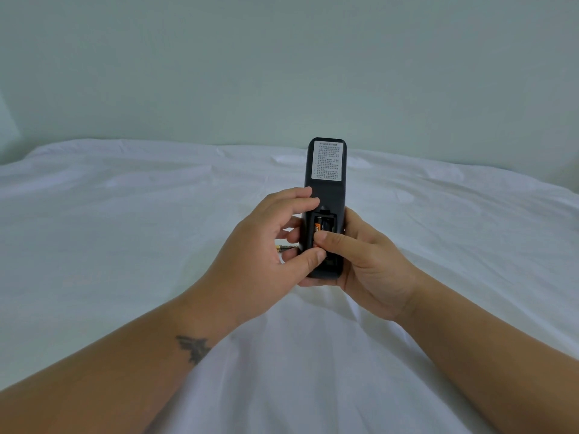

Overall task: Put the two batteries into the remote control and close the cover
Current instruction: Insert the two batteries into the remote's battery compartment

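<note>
Head view. Both hands are holding the remote control (326,189) back-side up above the middle of the bed (125,214), which is lying under a white sheet; the remote's far end is pointing toward the bed's far edge and the pale wall (282,57).

Battery compartment (324,228) is standing open near the remote's near end. One battery (319,227), black with an orange band, is sitting in it along its left side. Whether a second is lying beside it I cannot tell; the space there is reading only as dark.

Right hand (372,270) is cupping the remote's near end from the right, its thumb pressing onto the battery's near end. Left hand (269,245) is curling round the left edge, thumb tip on the remote's lower left, fingers bent across the back above the compartment.

A small gold-and-dark object (285,247) is showing in the gap between the left fingers, mostly hidden; cannot identify it. Cover is not showing anywhere. White label (327,161) on the remote's far half is carrying print too small to read. A dark tattoo (192,347) is showing on the left forearm.
</note>
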The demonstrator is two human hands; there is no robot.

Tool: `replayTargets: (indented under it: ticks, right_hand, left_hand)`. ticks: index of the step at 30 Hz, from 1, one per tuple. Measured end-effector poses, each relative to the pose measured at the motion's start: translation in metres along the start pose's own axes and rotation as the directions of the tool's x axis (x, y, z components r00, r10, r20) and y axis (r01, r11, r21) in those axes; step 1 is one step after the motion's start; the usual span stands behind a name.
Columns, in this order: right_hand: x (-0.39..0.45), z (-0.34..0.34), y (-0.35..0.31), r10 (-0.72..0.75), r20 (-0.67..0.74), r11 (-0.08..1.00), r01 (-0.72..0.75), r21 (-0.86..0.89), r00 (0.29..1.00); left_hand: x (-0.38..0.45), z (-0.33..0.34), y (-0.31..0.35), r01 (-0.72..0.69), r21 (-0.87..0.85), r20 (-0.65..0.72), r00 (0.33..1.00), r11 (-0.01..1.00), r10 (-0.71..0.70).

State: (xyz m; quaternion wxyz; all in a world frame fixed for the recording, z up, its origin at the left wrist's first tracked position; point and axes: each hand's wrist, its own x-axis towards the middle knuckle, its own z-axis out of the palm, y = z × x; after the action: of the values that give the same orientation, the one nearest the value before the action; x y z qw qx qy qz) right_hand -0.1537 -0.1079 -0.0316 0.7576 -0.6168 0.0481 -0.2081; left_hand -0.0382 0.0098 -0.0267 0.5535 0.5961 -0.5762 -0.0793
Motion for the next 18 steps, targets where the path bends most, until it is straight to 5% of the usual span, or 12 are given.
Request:
replayTargets:
  ticks: [10,18]
  right_hand:
    - [0.001,-0.003,0.005,-0.032,-0.057,0.999,0.033,0.003,0.998]
    - [0.004,-0.012,-0.001,0.002,-0.239,0.998,0.011,0.054,0.971]
  left_hand:
    - [0.005,-0.008,-0.012,-0.091,0.168,0.062,0.995,0.982,0.082]
    - [0.009,-0.016,-0.031,0.106,0.531,0.033,0.989,0.841,-0.145]
